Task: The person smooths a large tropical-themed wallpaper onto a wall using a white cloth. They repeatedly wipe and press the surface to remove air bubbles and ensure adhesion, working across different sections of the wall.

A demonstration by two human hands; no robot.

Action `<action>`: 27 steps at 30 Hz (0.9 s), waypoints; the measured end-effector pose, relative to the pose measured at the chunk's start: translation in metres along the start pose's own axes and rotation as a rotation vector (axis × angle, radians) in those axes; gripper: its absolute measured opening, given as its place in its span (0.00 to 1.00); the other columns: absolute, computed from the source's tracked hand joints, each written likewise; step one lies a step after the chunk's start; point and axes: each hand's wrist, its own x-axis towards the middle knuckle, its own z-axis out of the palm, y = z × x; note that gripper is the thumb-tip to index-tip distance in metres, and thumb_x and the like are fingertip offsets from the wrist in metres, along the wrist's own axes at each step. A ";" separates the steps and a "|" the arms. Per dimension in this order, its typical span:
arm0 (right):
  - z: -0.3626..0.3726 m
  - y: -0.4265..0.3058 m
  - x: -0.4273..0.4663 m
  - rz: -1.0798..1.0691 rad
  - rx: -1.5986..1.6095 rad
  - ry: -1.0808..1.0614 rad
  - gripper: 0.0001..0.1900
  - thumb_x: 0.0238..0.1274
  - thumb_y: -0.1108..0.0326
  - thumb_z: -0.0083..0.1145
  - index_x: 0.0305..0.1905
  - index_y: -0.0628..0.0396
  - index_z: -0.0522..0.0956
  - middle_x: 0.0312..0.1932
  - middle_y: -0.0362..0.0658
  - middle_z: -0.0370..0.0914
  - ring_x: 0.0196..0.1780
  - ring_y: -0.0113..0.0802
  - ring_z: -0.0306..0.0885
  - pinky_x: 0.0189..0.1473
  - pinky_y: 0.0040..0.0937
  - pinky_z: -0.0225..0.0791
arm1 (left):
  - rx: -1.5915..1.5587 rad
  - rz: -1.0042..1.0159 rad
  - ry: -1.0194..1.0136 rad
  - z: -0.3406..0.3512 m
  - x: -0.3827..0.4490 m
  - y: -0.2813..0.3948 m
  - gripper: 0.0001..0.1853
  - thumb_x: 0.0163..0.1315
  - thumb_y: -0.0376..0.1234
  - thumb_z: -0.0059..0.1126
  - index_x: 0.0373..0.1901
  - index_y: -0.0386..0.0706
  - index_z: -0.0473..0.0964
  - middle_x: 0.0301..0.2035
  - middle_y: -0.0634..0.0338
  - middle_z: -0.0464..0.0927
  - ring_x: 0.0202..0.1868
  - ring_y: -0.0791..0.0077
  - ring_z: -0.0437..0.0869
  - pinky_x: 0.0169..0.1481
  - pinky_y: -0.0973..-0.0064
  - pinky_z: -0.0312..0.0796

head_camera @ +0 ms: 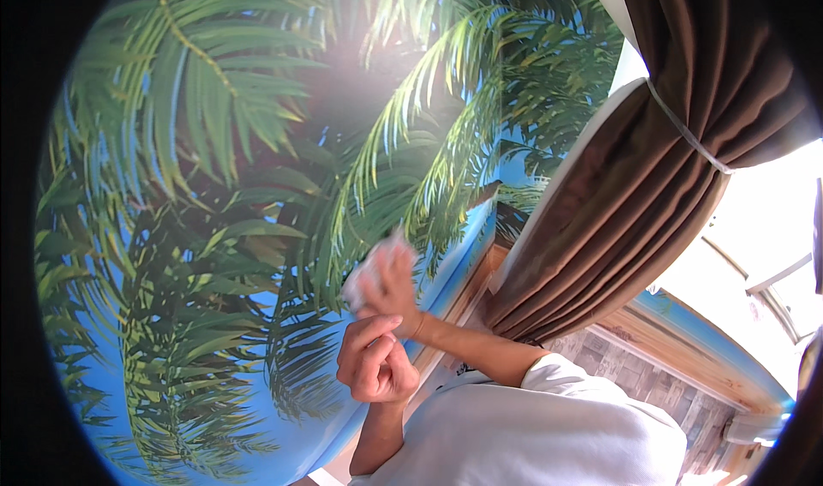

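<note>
My right hand [389,287] is raised before a wall mural, its arm reaching in from a short white sleeve. Motion blurs its fingers, which lie over a whitish, crumpled cloth or tissue [361,281]. I cannot tell whether the cloth touches the wall. My left hand [378,365] is nearer the camera, just below the right one, with its fingers curled in and nothing visible in them. Its index fingertip overlaps the right wrist in view; whether they touch is unclear. The mural [212,242] shows green palm fronds against blue sky.
A brown curtain [617,229], gathered by a pale tieback [688,132], hangs to the right beside a bright window [759,229]. Below the window run a wood-toned, blue-edged band [681,351] and grey plank-patterned wall covering [662,373]. My white shirt [533,428] fills the lower middle.
</note>
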 end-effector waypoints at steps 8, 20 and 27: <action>-0.014 0.022 -0.057 -0.316 0.089 -0.305 0.35 0.61 0.52 0.62 0.74 0.46 0.74 0.84 0.52 0.56 0.84 0.70 0.49 0.82 0.70 0.40 | -0.019 -0.029 -0.077 0.002 -0.006 0.003 0.06 0.61 0.16 0.53 0.37 0.32 0.76 0.38 0.45 0.86 0.34 0.57 0.86 0.37 0.67 0.78; -0.037 0.046 -0.027 0.543 0.148 -0.042 0.36 0.78 0.66 0.45 0.83 0.66 0.48 0.85 0.74 0.33 0.86 0.77 0.32 0.85 0.58 0.35 | 0.031 -0.169 -0.117 0.011 -0.032 -0.009 0.08 0.61 0.14 0.52 0.36 0.32 0.76 0.38 0.46 0.87 0.35 0.61 0.88 0.32 0.75 0.76; -0.028 0.031 -0.050 0.248 0.129 -0.136 0.38 0.75 0.66 0.51 0.85 0.52 0.51 0.85 0.74 0.33 0.85 0.80 0.32 0.85 0.61 0.36 | -0.035 -0.167 -0.194 0.036 -0.029 -0.007 0.10 0.53 0.12 0.55 0.34 0.32 0.79 0.37 0.49 0.88 0.34 0.59 0.89 0.38 0.71 0.80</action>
